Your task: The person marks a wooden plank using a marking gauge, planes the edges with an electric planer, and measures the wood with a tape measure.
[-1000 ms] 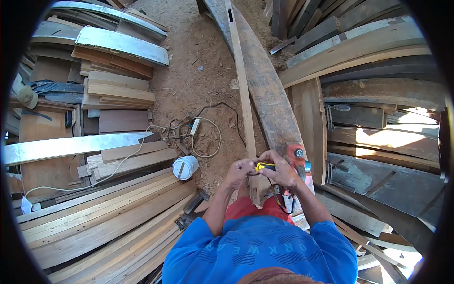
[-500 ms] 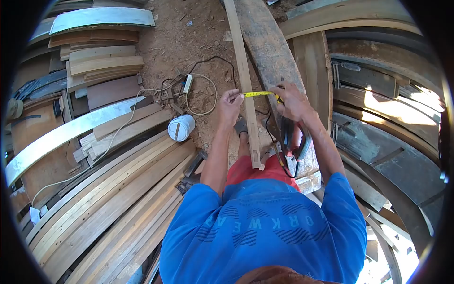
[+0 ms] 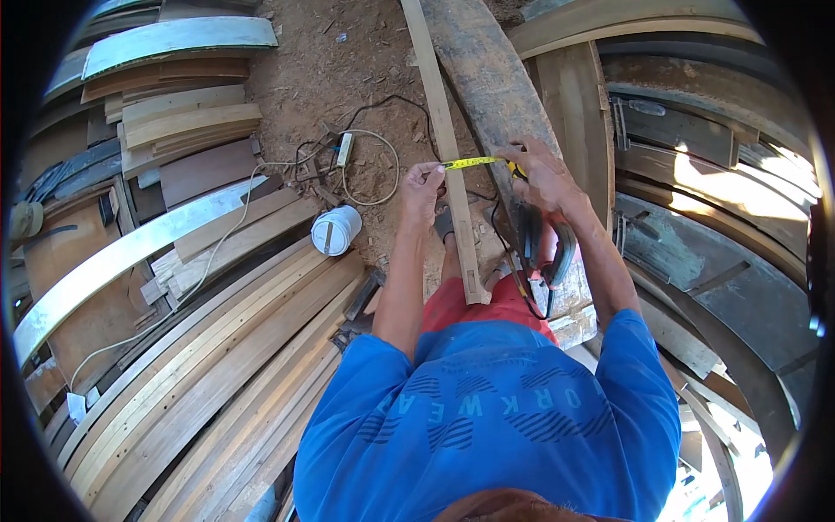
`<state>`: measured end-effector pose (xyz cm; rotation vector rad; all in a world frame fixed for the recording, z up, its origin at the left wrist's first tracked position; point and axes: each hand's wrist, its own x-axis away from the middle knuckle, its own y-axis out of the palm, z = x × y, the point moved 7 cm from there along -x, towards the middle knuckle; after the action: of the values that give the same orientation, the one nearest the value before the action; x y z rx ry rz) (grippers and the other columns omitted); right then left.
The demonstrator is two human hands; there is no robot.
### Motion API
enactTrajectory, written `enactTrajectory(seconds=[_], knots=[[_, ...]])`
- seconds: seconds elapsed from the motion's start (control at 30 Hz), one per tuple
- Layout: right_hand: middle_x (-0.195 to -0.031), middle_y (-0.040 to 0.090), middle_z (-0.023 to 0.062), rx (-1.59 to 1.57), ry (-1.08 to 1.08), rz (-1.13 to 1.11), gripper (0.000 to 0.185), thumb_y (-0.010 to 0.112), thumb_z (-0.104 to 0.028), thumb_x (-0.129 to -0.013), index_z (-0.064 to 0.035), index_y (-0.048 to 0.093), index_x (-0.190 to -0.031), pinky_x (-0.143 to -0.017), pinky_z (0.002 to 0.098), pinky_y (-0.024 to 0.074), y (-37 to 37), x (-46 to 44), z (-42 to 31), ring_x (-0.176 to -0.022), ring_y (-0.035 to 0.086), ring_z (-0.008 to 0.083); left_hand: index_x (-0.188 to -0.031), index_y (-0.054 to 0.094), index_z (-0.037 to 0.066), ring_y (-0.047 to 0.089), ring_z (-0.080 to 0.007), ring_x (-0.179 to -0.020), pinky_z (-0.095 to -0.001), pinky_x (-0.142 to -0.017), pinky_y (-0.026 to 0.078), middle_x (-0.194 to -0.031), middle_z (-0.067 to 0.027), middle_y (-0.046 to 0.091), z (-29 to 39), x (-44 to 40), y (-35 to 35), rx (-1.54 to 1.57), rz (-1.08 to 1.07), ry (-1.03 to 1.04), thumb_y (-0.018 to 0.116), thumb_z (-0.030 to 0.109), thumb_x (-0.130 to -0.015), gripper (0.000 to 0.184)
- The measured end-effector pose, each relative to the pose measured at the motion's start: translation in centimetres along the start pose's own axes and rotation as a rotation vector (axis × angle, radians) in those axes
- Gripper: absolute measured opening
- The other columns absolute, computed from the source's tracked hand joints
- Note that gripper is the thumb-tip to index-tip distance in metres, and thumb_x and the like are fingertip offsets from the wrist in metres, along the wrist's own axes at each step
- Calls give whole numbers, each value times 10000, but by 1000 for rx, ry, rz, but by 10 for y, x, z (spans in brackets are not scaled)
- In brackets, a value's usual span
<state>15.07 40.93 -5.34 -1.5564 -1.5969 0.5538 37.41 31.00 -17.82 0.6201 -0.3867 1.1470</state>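
Observation:
A yellow tape measure blade is stretched crosswise over a long wooden bar. My left hand pinches the blade's free end, just left of the bar. On the other side, my right hand is closed around the tape measure case, mostly hidden by the fingers. The bar runs lengthwise toward my body, and its near end, with a slot cut in it, lies by my red shorts. Below my right hand, a power tool with a dark handle and red parts rests on the plank bench.
A thick, worn plank bench extends away on the right. Stacked boards fill the left side, and more timber is piled at the right. A white bucket, a power strip and loose cords lie on the sawdust-covered ground.
Both hands have shifted slightly away from my body with the tape, which now crosses the bar a little farther up. Each hand keeps its grip.

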Motion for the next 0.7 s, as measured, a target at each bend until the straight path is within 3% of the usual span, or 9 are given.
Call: enactTrajectory(seconds=[0.17, 0.53, 0.63, 0.7], knots=[[-1457, 493, 222, 0, 9, -31, 669, 692, -88, -752, -101, 595, -1414, -1174, 464, 374, 3, 1, 0, -1387, 449, 418, -1042, 657, 104, 632, -100, -686, -273, -648, 530, -862, 15, 698, -6, -4, -4, 14, -38, -45, 785, 175, -917, 192], [-1395, 541, 220, -20, -55, 48, 585, 669, -113, -779, -106, 637, -1363, -1122, 468, 420, 7, -1, -5, -1299, 515, 421, -996, 656, 111, 648, -118, -699, -282, -655, 544, -849, 1, 702, -4, -5, -3, 70, -87, -67, 777, 171, -922, 154], [-1347, 572, 219, -79, -58, 28, 566, 672, -117, -788, -91, 633, -1352, -1098, 464, 438, 9, -1, -9, -1269, 541, 415, -1151, 637, 66, 640, -109, -715, -282, -652, 541, -936, -42, 699, -7, -7, -4, 54, -113, -67, 777, 200, -925, 298], [-1308, 600, 222, -151, -30, 38, 566, 681, -118, -793, -77, 621, -1354, -1083, 457, 448, -2, -3, -11, -1249, 560, 412, -1306, 554, 25, 643, -121, -782, -293, -689, 547, -1020, -73, 679, -5, 1, -3, -130, 61, -21, 783, 236, -916, 499]])
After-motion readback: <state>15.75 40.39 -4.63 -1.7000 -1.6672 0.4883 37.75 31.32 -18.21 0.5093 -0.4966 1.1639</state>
